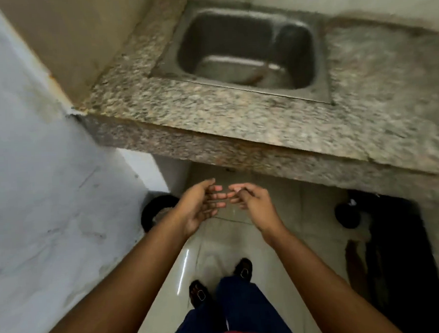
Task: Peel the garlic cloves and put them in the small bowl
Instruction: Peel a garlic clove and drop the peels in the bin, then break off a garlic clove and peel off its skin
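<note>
Two bare hands meet in the air in front of the speckled grey-brown granite counter (236, 119), lower than its front edge and above the pale glossy floor tiles (217, 248). The left hand (197, 208) is turned palm-up with fingers loosely spread, cupped slightly but gripping nothing visible. The right hand (250, 200) faces it, fingers curled inward, thumb and forefinger drawn together as though pinching something small; the frame is too blurred to confirm whether a clove or a scrap of skin lies between them, so its hold cannot be told. The fingertips of both hands nearly touch, a posture suited to rubbing or picking at a small item held away from the body.

Set into the counter is a rectangular stainless-steel sink (314, 59). No garlic cloves and no small bowl show anywhere in view; neither rests on the counter. Below the counter, to the left of the hands, stands a round black bin (149, 208). The person's dark sandalled feet (243, 268) point towards the counter, suggesting a working stance before it.
</note>
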